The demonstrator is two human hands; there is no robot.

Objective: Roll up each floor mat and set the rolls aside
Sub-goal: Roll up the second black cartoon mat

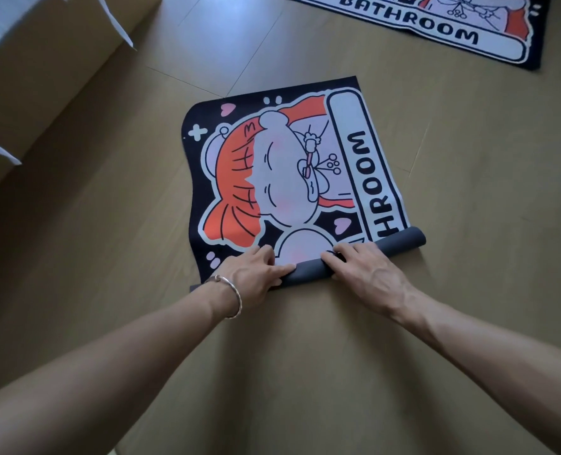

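A cartoon floor mat (272,165) with a black border, orange hair figure and the word BATHROOM lies on the wooden floor in the middle of the view. Its near edge is curled into a thin dark grey roll (308,269). My left hand (256,269), with a silver bracelet on the wrist, lies over the left part of that roll with fingers curled on it. My right hand (361,262) grips the right part of the roll, fingers bent over its top. A second, same-patterned mat (436,31) lies flat at the far right.
A large cardboard box (43,44) with white flaps stands at the upper left. Bare wooden floor (305,356) stretches around the mats and toward me.
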